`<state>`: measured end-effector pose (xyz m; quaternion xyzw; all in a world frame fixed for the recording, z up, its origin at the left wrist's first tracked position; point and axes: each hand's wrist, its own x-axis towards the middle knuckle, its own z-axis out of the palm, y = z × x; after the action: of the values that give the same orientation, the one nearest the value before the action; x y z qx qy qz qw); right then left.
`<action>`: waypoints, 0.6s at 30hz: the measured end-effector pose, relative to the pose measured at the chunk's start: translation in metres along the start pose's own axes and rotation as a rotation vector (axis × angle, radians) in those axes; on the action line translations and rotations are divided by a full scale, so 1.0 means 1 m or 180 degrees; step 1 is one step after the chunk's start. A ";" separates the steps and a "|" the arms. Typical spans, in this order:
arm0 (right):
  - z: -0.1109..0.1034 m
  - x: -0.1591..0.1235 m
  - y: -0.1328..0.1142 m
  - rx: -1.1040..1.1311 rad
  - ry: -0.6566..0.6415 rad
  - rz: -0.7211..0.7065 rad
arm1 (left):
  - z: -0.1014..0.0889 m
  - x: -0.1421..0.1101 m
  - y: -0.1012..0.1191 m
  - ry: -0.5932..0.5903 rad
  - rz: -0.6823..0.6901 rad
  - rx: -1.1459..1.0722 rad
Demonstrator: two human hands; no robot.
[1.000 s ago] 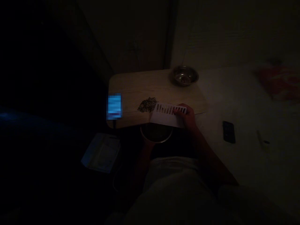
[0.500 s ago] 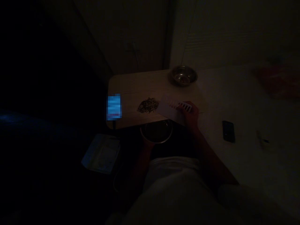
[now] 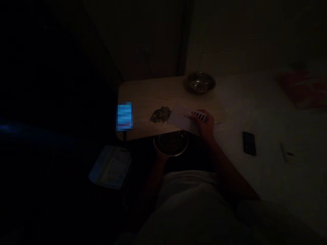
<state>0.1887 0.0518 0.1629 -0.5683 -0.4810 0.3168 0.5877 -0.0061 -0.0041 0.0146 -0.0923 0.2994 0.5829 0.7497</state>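
Observation:
The room is very dark. My right hand [image 3: 204, 125] is closed on a pale flat sheet with slots [image 3: 182, 119], which lies low over the table, its left edge beside a heap of small dark seed-like bits [image 3: 161, 114]. Dark gaps show in the sheet near my fingers. Below the table's front edge, my left hand [image 3: 162, 157] grips the near left rim of a round metal bowl [image 3: 170, 144]. Most of its fingers are hidden under the bowl, and the bowl's contents are too dark to make out.
The light wooden table [image 3: 143, 93] carries a second metal bowl [image 3: 201, 82] at its back right and a bright, blurred-out screen [image 3: 124, 116] at its left end. A dark phone [image 3: 248, 143] lies on a pale surface to the right. A box-like thing [image 3: 111, 167] stands lower left.
My right hand has slid the pale sheet a little to the left, against the heap, which looks slightly narrower. My left hand and the bowl have barely shifted.

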 end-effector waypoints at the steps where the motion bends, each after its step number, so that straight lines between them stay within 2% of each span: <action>1: -0.001 0.001 0.001 0.0038 -0.0028 0.0007 | 0.000 0.000 0.000 0.0016 0.0018 -0.0008; 7: -0.001 0.001 0.002 0.0117 -0.0031 -0.0018 | 0.001 -0.002 0.000 -0.0169 -0.0060 0.0024; 18: 0.003 -0.004 0.001 -0.0043 -0.0175 0.0013 | 0.008 -0.004 0.001 -0.0053 -0.0037 -0.0028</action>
<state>0.1844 0.0497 0.1608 -0.5642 -0.4979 0.3303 0.5698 -0.0046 -0.0034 0.0229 -0.0925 0.2901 0.5806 0.7551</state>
